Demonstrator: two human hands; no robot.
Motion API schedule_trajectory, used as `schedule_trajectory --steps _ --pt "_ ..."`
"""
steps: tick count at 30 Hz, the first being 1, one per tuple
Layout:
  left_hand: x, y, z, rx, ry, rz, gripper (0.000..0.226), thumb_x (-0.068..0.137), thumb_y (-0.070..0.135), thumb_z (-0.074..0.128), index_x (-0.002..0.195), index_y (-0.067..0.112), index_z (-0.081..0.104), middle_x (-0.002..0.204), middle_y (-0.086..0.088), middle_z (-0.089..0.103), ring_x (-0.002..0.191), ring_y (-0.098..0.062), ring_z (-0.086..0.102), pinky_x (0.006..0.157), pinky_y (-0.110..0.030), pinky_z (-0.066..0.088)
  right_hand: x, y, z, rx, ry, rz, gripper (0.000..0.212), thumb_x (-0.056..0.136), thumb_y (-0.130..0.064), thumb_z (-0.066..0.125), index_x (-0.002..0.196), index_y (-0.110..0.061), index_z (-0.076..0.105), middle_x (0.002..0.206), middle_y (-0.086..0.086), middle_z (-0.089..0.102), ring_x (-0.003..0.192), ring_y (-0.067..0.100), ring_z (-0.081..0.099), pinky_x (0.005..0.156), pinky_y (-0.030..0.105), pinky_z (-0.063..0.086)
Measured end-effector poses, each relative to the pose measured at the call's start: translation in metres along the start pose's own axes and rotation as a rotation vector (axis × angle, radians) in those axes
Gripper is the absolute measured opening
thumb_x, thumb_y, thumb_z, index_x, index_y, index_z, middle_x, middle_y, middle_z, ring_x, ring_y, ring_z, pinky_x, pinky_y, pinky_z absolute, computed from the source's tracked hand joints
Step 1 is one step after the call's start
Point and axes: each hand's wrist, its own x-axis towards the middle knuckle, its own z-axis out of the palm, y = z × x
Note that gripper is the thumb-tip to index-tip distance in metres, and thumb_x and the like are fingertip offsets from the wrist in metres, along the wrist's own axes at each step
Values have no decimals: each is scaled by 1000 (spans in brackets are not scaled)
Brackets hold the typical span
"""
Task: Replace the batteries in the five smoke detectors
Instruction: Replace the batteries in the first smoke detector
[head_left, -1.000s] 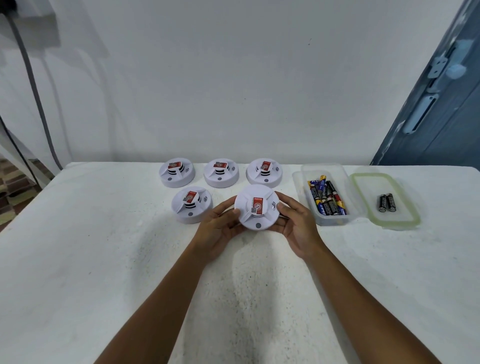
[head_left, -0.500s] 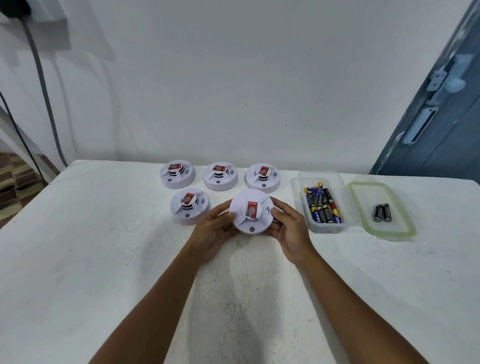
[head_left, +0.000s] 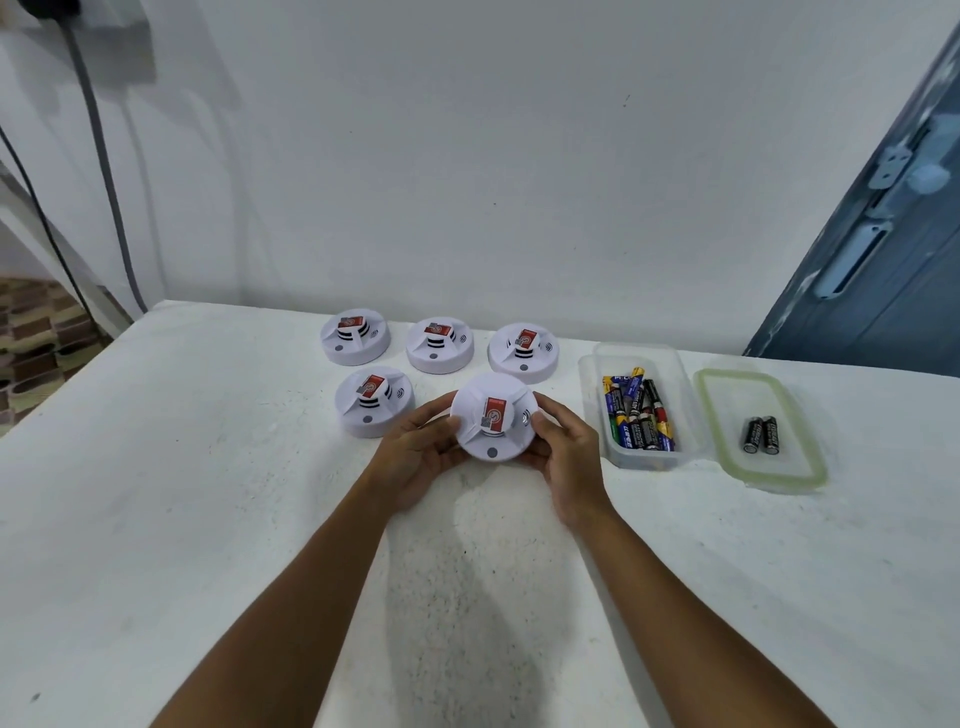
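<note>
I hold a round white smoke detector (head_left: 493, 415) with a red label, tilted toward me just above the white table (head_left: 208, 493). My left hand (head_left: 415, 447) grips its left rim and my right hand (head_left: 563, 457) grips its right rim. Three like detectors stand in a back row: one on the left (head_left: 355, 336), one in the middle (head_left: 439, 344), one on the right (head_left: 523, 352). Another detector (head_left: 374, 401) lies to the left of the held one. A clear box (head_left: 592, 410) of several batteries sits to the right.
A green-rimmed clear lid (head_left: 714, 415) lies right of the box with two black batteries (head_left: 760, 434) on it. A white wall runs close behind the table. A blue door (head_left: 883, 249) stands at the far right, and cables (head_left: 98, 156) hang at the far left.
The held detector has turned slightly in my hands, its label now more upright. The camera view has shifted a little; the other detectors and batteries have not moved.
</note>
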Motion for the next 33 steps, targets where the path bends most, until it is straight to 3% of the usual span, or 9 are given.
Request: schedule_trajectory --steps 7,13,21,24,27,30,33 --pt "-1 1 1 2 -5 -1 47 85 3 55 132 0 52 132 -27 55 119 -41 55 90 -46 54 0 2 0 -34 25 -15 31 95 -14 53 125 -13 63 115 9 69 106 29 66 89 54 53" --pt "0 2 -2 -2 -38 -23 49 87 3 57 136 -1 48 135 -26 53 124 -43 51 97 -52 49 -4 2 3 -49 80 -29 33 94 -12 53 127 -10 60 117 11 68 107 30 65 89 52 54" --pt "-2 5 -2 -15 -45 -38 49 85 4 57 134 -2 50 132 -24 56 121 -42 54 94 -50 51 -11 0 10 -8 133 -75 31 96 -1 48 125 -1 59 109 16 70 100 32 66 71 37 59" --pt "-2 6 -2 -5 -43 -48 50 84 5 58 133 -1 50 131 -25 57 120 -42 55 94 -51 51 -12 4 11 -20 168 -114 28 94 -5 52 120 -7 64 106 12 70 97 31 66 79 42 55" --pt "-3 7 1 13 -23 -53 47 85 2 57 132 0 52 128 -24 59 113 -39 59 90 -47 54 -18 4 14 -191 262 -225 25 91 -10 60 116 -11 64 112 7 67 100 19 64 84 31 53" --pt "-4 7 1 34 -5 -39 42 87 0 57 129 0 54 123 -25 62 105 -35 64 85 -42 57 -29 5 17 -464 212 -460 50 79 -29 70 125 -16 54 123 -6 57 114 6 55 93 25 51" --pt "-6 8 2 104 -1 -31 39 87 3 60 127 1 56 119 -23 65 102 -35 66 81 -40 58 -30 8 20 -807 28 -494 96 67 -61 74 144 -18 35 147 1 35 137 12 32 108 27 35"
